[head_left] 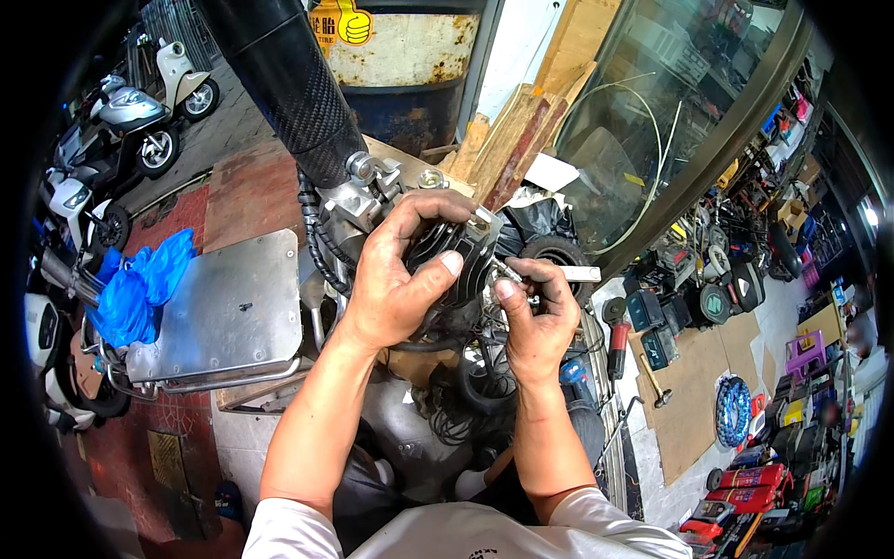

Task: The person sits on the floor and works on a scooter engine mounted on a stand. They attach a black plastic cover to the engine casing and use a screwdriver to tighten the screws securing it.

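Note:
In the middle of the head view, my left hand (396, 279) curls around a black finned metal part (473, 263), thumb on its near side and fingers over the top. A bare silver bracket-like end (484, 224) shows at the part's upper right. My right hand (540, 326) is closed in a pinch at the part's right side, on a small silver metal piece (506, 271) whose exact kind I cannot make out. From behind the right fingers sticks out a flat pale bar (582, 274); what it joins is hidden.
A flat metal plate (228, 303) with a blue plastic bag (149, 284) lies left. Ahead stand a thick black tube (289, 93) and a rusty drum (400, 74). Right are a glass panel (643, 112), a hammer (656, 382) and a red-black power tool (616, 340). Black cables (456, 424) lie below.

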### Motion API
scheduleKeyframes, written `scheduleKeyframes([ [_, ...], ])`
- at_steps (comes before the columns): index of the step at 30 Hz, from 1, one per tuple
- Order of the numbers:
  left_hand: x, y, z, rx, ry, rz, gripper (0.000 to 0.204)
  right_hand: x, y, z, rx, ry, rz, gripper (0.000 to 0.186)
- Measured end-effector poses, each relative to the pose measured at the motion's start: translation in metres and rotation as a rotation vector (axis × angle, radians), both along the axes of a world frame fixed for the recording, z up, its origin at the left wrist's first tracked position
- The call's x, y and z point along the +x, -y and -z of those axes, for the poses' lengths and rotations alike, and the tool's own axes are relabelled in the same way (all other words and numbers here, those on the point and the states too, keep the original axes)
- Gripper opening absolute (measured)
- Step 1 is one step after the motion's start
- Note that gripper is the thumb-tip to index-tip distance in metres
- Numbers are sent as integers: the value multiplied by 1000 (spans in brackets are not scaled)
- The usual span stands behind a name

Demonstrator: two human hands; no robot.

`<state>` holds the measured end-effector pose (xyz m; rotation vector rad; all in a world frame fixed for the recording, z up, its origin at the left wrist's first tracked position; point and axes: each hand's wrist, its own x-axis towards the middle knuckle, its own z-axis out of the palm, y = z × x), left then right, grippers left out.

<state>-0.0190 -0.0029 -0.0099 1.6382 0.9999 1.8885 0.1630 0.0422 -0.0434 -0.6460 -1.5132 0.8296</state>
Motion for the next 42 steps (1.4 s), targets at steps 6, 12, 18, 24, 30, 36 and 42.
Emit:
scheduleKeyframes([
  [6,0,0,1,-29,18,19,50,4,-8,-1,-118,30,-94,33],
  [12,0,1,-2,-15,-2,11,51,4,-6,-10,-367,-21,-253,52],
  [18,-1,0,-1,7,-23,4,51,2,-6,-7,-87,67,-115,22],
  [24,2,2,-2,-6,-17,9,51,5,-7,-9,-299,11,-248,35],
  [30,-1,0,2,30,-158,-60,53,8,-11,-5,-515,-165,-432,42],
  [36,9,6,-8,61,-453,-264,93,10,-14,-6,-533,-213,-440,43],
  [42,8,6,-7,32,-442,-286,102,12,-13,-11,-405,-101,-377,41],
])
